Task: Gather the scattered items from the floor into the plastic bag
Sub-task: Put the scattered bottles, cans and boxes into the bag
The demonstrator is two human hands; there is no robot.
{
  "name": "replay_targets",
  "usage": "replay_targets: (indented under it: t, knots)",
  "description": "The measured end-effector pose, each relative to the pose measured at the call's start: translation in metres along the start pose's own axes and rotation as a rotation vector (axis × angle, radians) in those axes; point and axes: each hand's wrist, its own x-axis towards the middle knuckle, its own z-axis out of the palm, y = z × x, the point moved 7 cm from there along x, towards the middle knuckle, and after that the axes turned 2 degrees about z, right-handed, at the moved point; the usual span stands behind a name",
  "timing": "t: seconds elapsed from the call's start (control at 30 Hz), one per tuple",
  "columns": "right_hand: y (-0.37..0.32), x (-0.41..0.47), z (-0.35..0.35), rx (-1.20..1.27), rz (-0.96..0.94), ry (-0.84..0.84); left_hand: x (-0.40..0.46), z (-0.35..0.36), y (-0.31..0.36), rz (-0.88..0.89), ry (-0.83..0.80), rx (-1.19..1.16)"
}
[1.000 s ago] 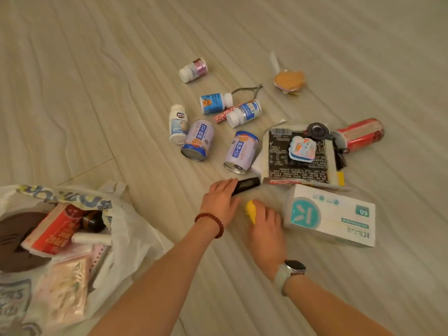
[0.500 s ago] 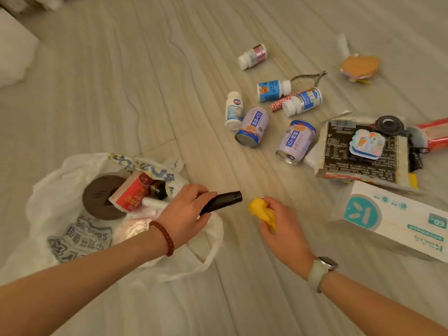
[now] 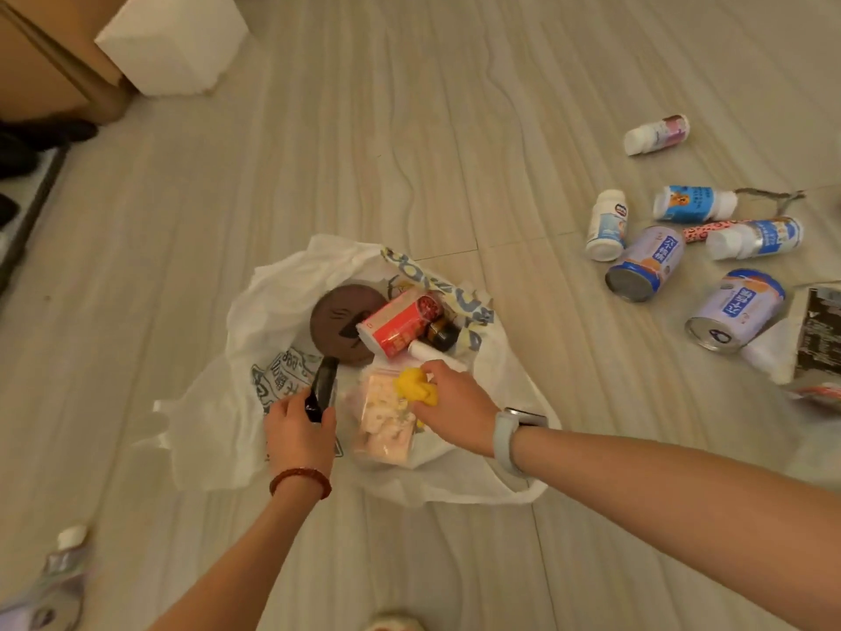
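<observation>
Across the pale striped floor [image 3: 409, 129], the white plastic bag [image 3: 255, 321] sprawls open at centre, printed lettering on its side, and it is already carrying a load. Inside sit a round brown disc [image 3: 339, 323], a red and white box [image 3: 400, 323] leaning over its edge, a dark little bottle [image 3: 440, 333] beside that, and a pinkish clear packet [image 3: 387, 416] nearer the person. Off to the right, well apart from the bag, two purple cans [image 3: 646, 268] lie on their sides among four white bottles [image 3: 607, 225], with a dark printed packet [image 3: 821, 330] at the frame's edge. Both arms reach in over the bag. The left hand [image 3: 298, 432], red bead bracelet [image 3: 300, 480] on the wrist, is clamped on a slim black object [image 3: 325, 387] pointing toward the disc. The right hand [image 3: 455, 409], wearing a pale watch [image 3: 512, 434], has its fingers closed around a small yellow item [image 3: 414, 387], right above the pinkish packet.
</observation>
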Motion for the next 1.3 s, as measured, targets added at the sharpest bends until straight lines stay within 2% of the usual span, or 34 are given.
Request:
replay_targets:
  t: [0.07,0.17,0.3,0.43,0.57,0.73,0.83,0.93,1.03,1.13,1.2,1.3]
  knots:
    - [-0.013,0.016,0.017,0.116,0.060,0.039,0.010,0.006,-0.009,-0.051,-0.024,-0.068]
    - [-0.028,0.025,0.029,0.272,0.060,0.055,0.014,0.010,-0.001,0.015,-0.050,-0.185]
    - [-0.027,0.011,0.018,0.215,-0.031,0.031,0.009,0.001,0.032,0.182,-0.007,-0.282]
    - [0.008,-0.011,-0.031,0.106,-0.034,0.101,-0.009,0.009,0.087,0.425,-0.076,-0.262]
    - [0.059,-0.050,-0.110,-0.015,-0.027,0.293,-0.049,0.042,0.165,0.754,-0.229,-0.221]
    - [0.132,-0.136,-0.204,-0.148,0.050,0.557,-0.111,0.101,0.268,1.072,-0.420,-0.157]
    - [0.186,-0.198,-0.255,-0.163,0.186,0.808,-0.162,0.133,0.325,1.319,-0.519,-0.062]
    - [0.242,-0.252,-0.279,-0.117,0.416,0.997,-0.213,0.169,0.371,1.449,-0.662,0.100]
    - [0.286,-0.280,-0.266,0.012,0.620,0.992,-0.246,0.213,0.401,1.445,-0.776,0.201]
    - [0.309,-0.283,-0.239,0.095,0.698,0.826,-0.249,0.246,0.411,1.233,-0.844,0.097]
    - [0.312,-0.279,-0.227,-0.024,0.691,0.697,-0.239,0.250,0.413,1.089,-0.779,0.026]
    - [0.316,-0.279,-0.217,-0.205,0.709,0.523,-0.224,0.236,0.413,1.042,-0.637,-0.011]
